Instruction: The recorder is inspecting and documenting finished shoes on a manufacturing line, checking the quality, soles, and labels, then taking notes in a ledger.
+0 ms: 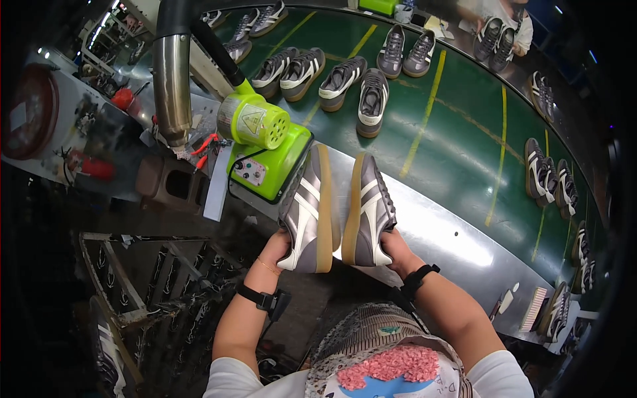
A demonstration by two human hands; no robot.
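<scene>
I hold a pair of grey sneakers with white stripes upright, toes pointing away and gum-coloured soles facing each other. My left hand (275, 248) grips the left sneaker (304, 205) near its heel, at the shoe's opening. At the heel end of the right sneaker (373, 205), my right hand (397, 249) has hold of its collar. Fingers of both hands are mostly hidden by the shoes. Both sneakers are above the metal edge (431, 232) of the conveyor, just right of a bright green machine (272, 166).
Several matching sneakers stand in pairs on the green conveyor belt (458, 139), which has yellow lines. A metal duct (172, 86) hangs at the left, near red-handled pliers (204, 151). A metal rack (152, 278) stands low left. Another person (524, 33) handles sneakers across the belt.
</scene>
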